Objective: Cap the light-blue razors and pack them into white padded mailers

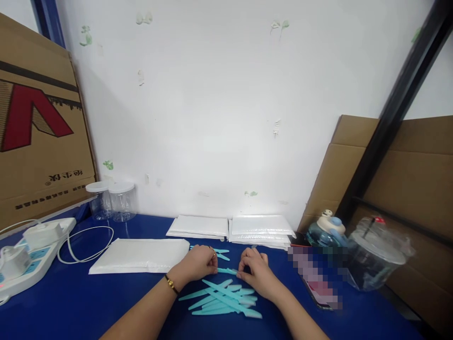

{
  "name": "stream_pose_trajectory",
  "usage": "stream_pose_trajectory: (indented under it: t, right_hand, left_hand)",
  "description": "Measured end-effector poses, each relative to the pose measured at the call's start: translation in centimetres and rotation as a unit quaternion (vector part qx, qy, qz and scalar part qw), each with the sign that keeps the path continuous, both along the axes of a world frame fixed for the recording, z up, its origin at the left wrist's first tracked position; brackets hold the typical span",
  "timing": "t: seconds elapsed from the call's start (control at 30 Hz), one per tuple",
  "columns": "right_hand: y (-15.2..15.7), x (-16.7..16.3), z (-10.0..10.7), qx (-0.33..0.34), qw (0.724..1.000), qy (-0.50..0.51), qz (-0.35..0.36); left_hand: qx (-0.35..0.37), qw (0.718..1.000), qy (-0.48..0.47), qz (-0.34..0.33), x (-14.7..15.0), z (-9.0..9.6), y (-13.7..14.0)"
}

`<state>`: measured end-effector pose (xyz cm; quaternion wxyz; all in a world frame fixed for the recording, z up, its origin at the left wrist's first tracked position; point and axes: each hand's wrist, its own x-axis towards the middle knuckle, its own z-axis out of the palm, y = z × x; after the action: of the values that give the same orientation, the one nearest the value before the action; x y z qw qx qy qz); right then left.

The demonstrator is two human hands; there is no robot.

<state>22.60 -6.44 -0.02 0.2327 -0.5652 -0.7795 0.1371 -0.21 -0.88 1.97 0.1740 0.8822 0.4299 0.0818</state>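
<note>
My left hand and my right hand face each other over the blue table, each with its fingers pinched. Stretched between the two is one turquoise eyebrow razor, gripped at both ends. Just below them, several more turquoise eyebrow razors lie crossed in a loose pile. Beyond my left fingers a few other turquoise razors rest on the table, partly hidden by that hand. A white padded envelope stack lies beside my left wrist.
White padded envelopes and another envelope stack lie by the wall. Clear lidded jars, a power strip and its white cable are at left. At right are a phone, a bluish ornament and a bagged tub.
</note>
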Motion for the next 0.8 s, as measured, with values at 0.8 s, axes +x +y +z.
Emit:
stream_pose_trajectory:
  t: [0.8]
  right_hand:
    - [-0.8, -2.1, 0.4, -0.01, 0.999, 0.015, 0.037]
  left_hand:
    - [-0.128, 0.99, -0.052, -0.038, -0.5, 0.2, -0.8]
